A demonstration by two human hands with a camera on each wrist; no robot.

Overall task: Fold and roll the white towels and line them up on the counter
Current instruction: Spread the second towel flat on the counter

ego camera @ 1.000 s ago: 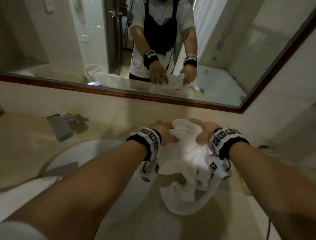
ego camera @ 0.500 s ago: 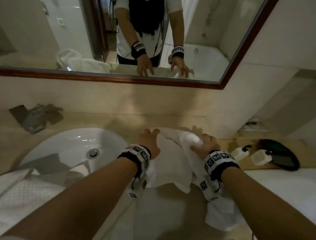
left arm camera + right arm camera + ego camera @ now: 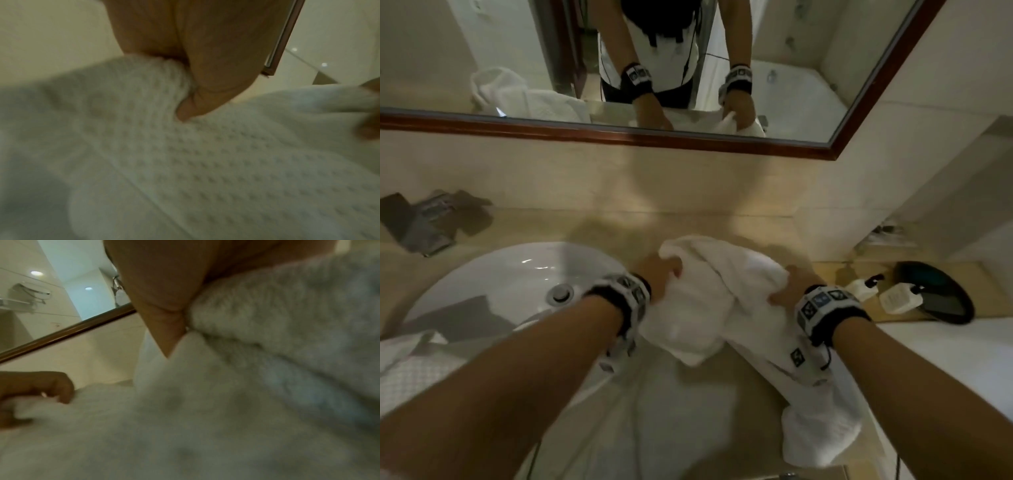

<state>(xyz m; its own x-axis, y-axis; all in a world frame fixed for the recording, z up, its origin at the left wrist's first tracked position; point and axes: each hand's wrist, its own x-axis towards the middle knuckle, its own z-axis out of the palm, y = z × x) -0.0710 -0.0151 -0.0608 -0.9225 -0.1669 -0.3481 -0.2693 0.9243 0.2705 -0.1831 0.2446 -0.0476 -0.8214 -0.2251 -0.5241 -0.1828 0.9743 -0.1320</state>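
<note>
A white waffle-textured towel (image 3: 709, 301) lies bunched on the beige counter (image 3: 722, 222) right of the sink, one end hanging over the front edge. My left hand (image 3: 657, 277) grips a fold at its left side; the left wrist view shows the thumb (image 3: 205, 91) pinching a ridge of the towel (image 3: 205, 162). My right hand (image 3: 791, 284) grips the towel's right side; in the right wrist view the fingers (image 3: 164, 313) curl into the towel (image 3: 267, 353). More white towels (image 3: 410, 370) lie at the lower left.
A white round sink (image 3: 517, 284) with a metal drain (image 3: 560, 294) sits left of the towel. Grey packets (image 3: 428, 222) lie at the back left. Two small white pump bottles (image 3: 900, 298) and a dark round dish (image 3: 941, 294) stand at the right. A framed mirror (image 3: 688, 137) spans the wall.
Both hands went from lying flat and spread on the towel to curling into it and gripping it. The towel is more bunched between them, and the right hand has shifted right.
</note>
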